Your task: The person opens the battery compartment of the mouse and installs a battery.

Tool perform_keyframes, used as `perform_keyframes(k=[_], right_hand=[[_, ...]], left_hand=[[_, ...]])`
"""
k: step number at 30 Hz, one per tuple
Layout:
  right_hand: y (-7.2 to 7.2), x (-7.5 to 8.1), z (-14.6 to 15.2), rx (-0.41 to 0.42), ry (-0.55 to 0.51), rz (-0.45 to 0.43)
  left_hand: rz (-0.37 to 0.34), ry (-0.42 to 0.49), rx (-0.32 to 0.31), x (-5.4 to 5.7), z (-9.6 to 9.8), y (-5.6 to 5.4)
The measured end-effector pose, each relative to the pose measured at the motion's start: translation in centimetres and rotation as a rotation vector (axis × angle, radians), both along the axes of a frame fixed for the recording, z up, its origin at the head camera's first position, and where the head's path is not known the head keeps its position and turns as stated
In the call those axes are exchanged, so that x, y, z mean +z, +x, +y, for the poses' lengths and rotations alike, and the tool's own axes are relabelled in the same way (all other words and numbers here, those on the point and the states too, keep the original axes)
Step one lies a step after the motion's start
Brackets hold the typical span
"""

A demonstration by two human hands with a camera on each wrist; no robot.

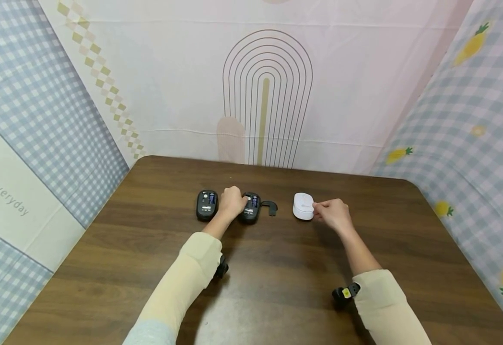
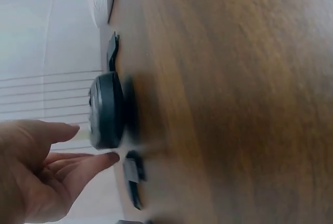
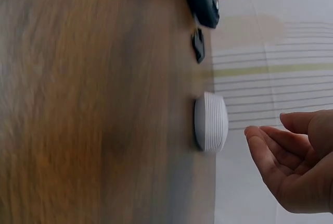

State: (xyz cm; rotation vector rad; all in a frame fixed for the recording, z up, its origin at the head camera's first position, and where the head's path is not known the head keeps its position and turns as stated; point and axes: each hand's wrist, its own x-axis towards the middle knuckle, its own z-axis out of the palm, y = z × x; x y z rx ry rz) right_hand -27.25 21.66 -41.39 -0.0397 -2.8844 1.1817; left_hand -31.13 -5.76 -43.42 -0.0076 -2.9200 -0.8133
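Observation:
Two black computer mice lie underside up, their battery bays uncovered with batteries inside. My left hand (image 1: 231,202) holds the right-hand mouse (image 1: 250,209) at its left side, thumb by its upper edge; in the left wrist view this mouse (image 2: 106,110) looks raised off the table. The other mouse (image 1: 207,205) lies left of that hand. A black curved cover (image 1: 271,207) lies right of the held mouse. Another thin black piece (image 2: 133,176) shows below my left fingers. My right hand (image 1: 333,213), fingers loosely bent, is beside a white rounded object (image 1: 303,206) with ridged sides, apart from it.
The brown wooden table (image 1: 277,273) has rounded far corners. A pale patterned cloth (image 1: 169,81) hangs behind it, with checked cloths at both sides. Black cameras are strapped at both wrists.

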Motion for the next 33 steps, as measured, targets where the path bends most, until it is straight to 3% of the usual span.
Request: perform_keyframes(k=[6, 9, 12, 16, 20, 28, 33], right_hand=[[-0.7, -0.5, 0.5, -0.007, 0.107, 0.047], [-1.1, -0.9, 0.5, 0.007, 0.137, 0.041], [-1.5, -1.1, 0.4, 0.022, 0.147, 0.024], [-2.0, -1.4, 0.4, 0.023, 0.167, -0.012], [-2.1, -1.7, 0.5, 0.042, 0.172, -0.054], [-2.4, -2.6, 0.4, 0.119, 0.074, -0.155], [-2.5, -2.9, 0.2, 0.111, 0.072, -0.166]], left_hand=[[0.120, -0.076, -0.054, 1.1, 1.4, 0.6], [0.162, -0.094, -0.131, 1.4, 2.8, 1.1], [0.180, -0.051, -0.219, 1.2, 4.3, 1.4], [0.145, 0.036, -0.311, 0.4, 6.5, 1.5], [0.064, 0.079, -0.344, -0.6, 8.0, 1.6], [0.007, -0.070, -0.339, -2.4, 9.7, 1.4], [-0.047, -0.071, -0.387, -2.8, 10.4, 1.4]])
